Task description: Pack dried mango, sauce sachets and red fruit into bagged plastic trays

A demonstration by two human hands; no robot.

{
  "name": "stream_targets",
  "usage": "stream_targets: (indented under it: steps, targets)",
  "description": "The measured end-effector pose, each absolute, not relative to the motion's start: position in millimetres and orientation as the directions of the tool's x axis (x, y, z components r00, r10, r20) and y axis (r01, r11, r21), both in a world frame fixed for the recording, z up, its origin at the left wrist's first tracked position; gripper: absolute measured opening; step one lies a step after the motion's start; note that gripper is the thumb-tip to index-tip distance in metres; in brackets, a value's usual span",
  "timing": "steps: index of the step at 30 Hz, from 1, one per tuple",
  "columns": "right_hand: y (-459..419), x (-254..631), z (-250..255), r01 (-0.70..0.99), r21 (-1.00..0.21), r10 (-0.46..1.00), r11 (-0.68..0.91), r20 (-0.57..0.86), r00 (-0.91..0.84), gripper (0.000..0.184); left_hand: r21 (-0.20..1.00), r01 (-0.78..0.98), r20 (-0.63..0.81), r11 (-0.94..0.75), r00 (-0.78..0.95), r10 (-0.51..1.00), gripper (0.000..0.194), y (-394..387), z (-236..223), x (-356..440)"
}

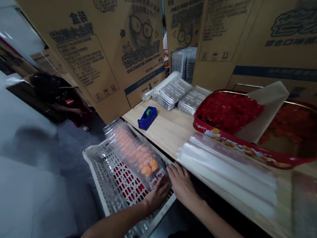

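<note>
Your left hand [159, 192] at near end of pack [136, 152] in crate [97, 184], right hand [182, 181] by crate rim; can't tell either grip. Keep pack level.

The pack [135, 151] is glossy clear plastic; crate [102, 199], matt plastic; worktop [165, 134], smooth wood; boxes [85, 66], matt cardboard.
</note>
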State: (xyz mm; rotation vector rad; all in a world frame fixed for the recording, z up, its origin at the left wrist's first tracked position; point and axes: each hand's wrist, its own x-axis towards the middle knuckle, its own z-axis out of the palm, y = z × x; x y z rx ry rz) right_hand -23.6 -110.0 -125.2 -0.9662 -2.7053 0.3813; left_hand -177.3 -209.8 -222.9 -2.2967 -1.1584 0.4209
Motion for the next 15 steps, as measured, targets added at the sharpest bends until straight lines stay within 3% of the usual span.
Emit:
stream_targets:
  steps: [6,15]
  targets:
    - [-109,-22,-119,0.559,-0.334,0.621,0.758,0.109,-0.776,0.055,-0.523,0.672,0.011,-0.524,0.620,0.784,0.041,-205,-226,-206]
    - [-108,-20,-112,0.550,-0.364,0.607,0.752,0.056,-0.793,0.053,-0.427,0.818,0.092,-0.386,0.464,0.881,0.049,-171,-244,-249]
